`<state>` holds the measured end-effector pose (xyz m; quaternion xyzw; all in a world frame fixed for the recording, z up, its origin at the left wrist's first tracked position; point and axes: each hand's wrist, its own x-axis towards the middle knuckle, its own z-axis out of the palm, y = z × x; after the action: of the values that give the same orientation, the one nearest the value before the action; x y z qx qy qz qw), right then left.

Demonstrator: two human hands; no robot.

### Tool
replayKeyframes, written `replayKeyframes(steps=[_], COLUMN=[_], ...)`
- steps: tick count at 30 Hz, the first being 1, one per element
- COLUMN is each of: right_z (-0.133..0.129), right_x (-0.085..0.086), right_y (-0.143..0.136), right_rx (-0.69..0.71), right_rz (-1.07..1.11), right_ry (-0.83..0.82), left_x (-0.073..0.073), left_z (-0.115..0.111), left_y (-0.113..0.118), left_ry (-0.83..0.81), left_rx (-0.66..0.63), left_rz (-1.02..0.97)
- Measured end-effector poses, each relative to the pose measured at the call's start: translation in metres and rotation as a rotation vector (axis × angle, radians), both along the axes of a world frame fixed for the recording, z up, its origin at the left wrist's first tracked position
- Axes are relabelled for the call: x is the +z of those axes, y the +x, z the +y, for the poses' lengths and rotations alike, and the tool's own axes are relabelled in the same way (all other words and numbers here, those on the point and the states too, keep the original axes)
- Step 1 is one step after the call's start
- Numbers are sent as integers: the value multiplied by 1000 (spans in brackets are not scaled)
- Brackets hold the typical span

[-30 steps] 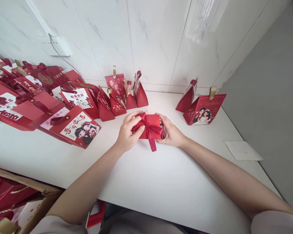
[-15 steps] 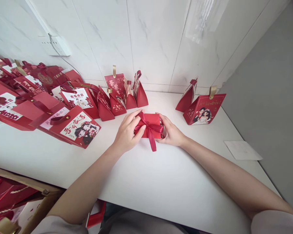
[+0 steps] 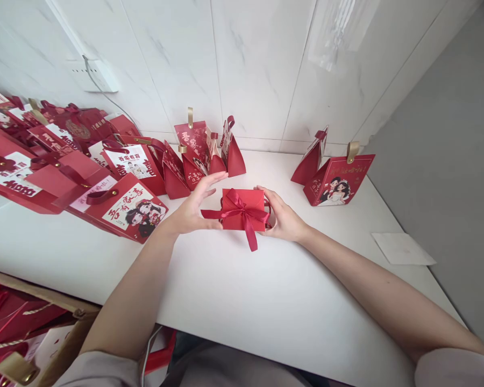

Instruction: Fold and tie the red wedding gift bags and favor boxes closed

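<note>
A small red gift box (image 3: 255, 199) sits on the white table. Across its top a dark red satin ribbon (image 3: 249, 231) is tied in a bow, one end trailing toward me and another sticking out to the left. My right hand (image 3: 285, 219) grips the box's right side, fingers at the far edge and thumb at the near one. To the left, my left hand (image 3: 191, 210) is open in a wide C shape around the ribbon's left end. Its thumb tip lies close to the box's near left corner; whether it touches I cannot tell.
Many red wedding favor boxes (image 3: 133, 207) with ribbon handles crowd the table's left. More stand by the wall, and a red handled box (image 3: 339, 180) is at the right. A white paper (image 3: 403, 248) lies near the right edge. A carton (image 3: 36, 290) of red bags is lower left.
My left hand has let go of the bow and moved left, its fingers spreading. The ribbon's left end now shows. The right hand and the box have hardly moved.
</note>
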<state>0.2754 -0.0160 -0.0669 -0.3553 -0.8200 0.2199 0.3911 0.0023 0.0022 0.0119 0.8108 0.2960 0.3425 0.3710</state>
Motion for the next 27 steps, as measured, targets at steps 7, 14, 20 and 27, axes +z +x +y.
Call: replayKeyframes(steps=[7, 14, 20, 27], right_z=[-2, 7, 9, 5], right_x=[1, -9, -11, -7], right_y=[1, 5, 6, 4], right_rx=[6, -81, -147, -193], right_rz=[-7, 29, 135, 254], right_ry=[-8, 92, 113, 7], left_x=[-18, -46, -44, -46], left_z=[1, 5, 4, 5], left_y=[2, 19, 21, 13], left_ry=[6, 126, 416, 327], left_rx=[-58, 148, 189, 442], left_rz=[217, 63, 22, -105])
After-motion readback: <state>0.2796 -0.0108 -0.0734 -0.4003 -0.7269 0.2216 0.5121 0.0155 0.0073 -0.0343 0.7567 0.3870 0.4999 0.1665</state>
